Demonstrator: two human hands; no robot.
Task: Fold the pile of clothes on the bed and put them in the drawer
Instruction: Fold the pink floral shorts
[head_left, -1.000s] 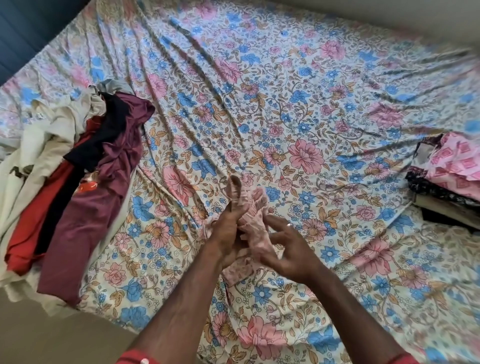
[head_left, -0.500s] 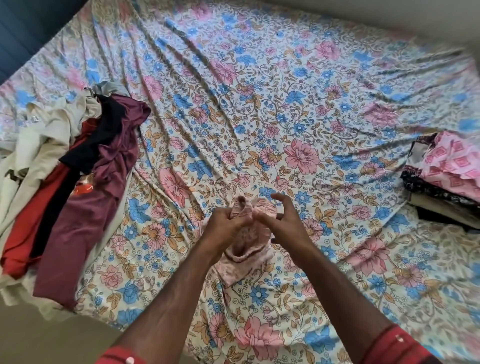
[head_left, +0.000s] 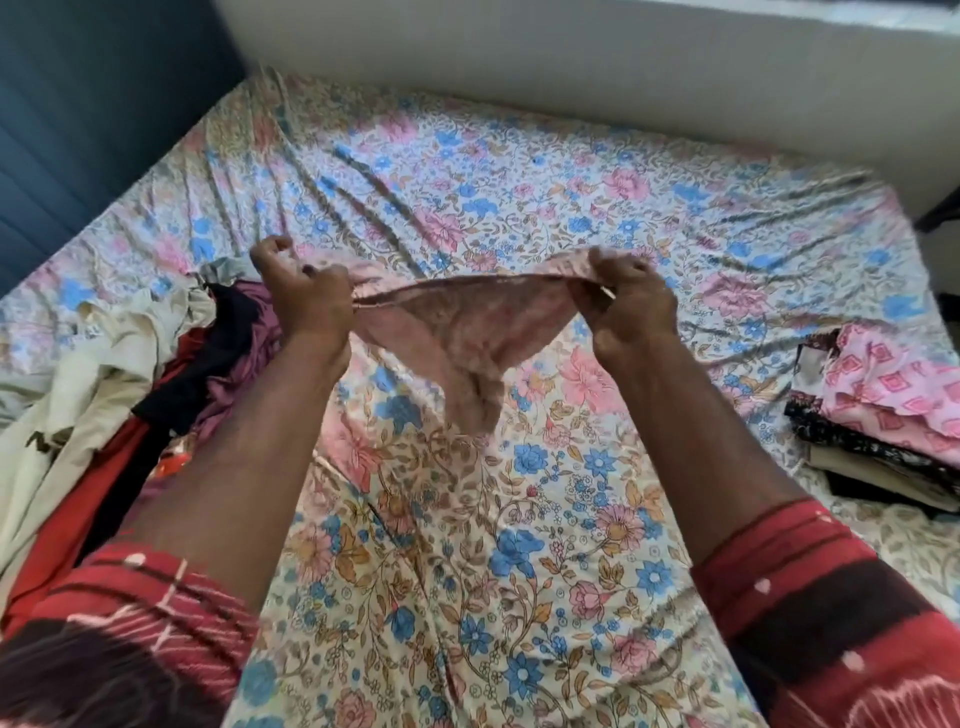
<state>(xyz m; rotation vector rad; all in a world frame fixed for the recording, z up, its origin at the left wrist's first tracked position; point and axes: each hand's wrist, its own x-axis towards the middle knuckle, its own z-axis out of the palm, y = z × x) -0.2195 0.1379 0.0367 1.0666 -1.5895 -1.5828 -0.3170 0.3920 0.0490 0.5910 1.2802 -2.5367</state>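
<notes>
A small pink patterned garment (head_left: 457, 332) is stretched in the air above the floral bed sheet (head_left: 519, 519). My left hand (head_left: 306, 296) grips its left end and my right hand (head_left: 628, 301) grips its right end, so the top edge runs taut between them and the rest hangs down to a point. A loose pile of clothes (head_left: 104, 374) in cream, red, black and maroon lies at the bed's left side, partly behind my left forearm.
A stack of folded clothes (head_left: 883, 415), pink print on top, sits at the bed's right edge. A white wall (head_left: 519, 52) runs behind the bed and a dark blue surface (head_left: 78, 130) stands at the left. No drawer is in view.
Both hands have risen from near the sheet and moved apart, pulling the bunched pink garment open between them. The camera has tilted up, showing the wall.
</notes>
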